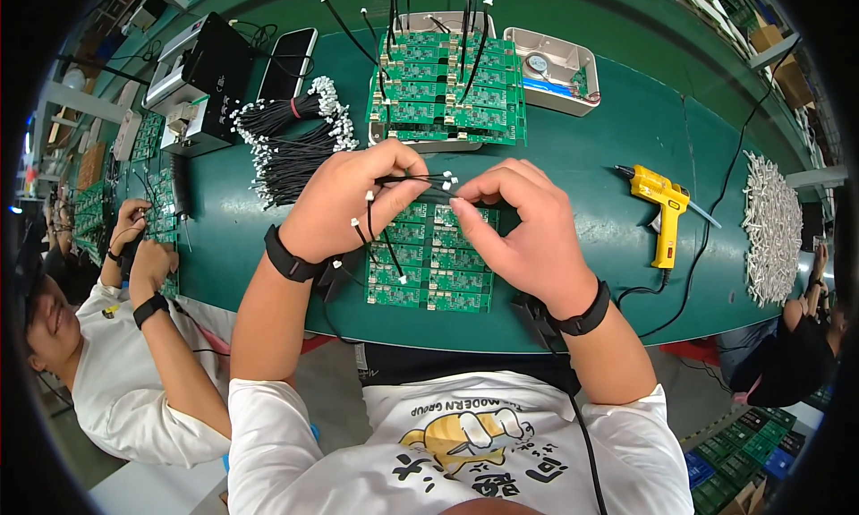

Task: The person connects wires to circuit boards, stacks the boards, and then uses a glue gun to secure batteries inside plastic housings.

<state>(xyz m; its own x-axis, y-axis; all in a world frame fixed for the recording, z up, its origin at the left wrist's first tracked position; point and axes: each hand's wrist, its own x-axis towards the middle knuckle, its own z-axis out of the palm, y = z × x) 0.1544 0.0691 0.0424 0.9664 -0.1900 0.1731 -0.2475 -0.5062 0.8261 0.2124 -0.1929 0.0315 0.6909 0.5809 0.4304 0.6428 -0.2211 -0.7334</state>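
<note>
Several short black cables with white connectors are pinched in my left hand; some of them hang down past its thumb. My right hand has its thumb and forefinger closed on a cable end close to the white connectors. Both hands are over a green circuit board panel that lies flat on the table, and they cover its far part. Beyond them, a stack of green board panels rests on a pale tray, with black cables standing up from it.
A bundle of black cables lies at the left, near a phone and a black machine. On the right are a yellow glue gun and a pile of white pieces. A pale box stands behind. A co-worker sits left.
</note>
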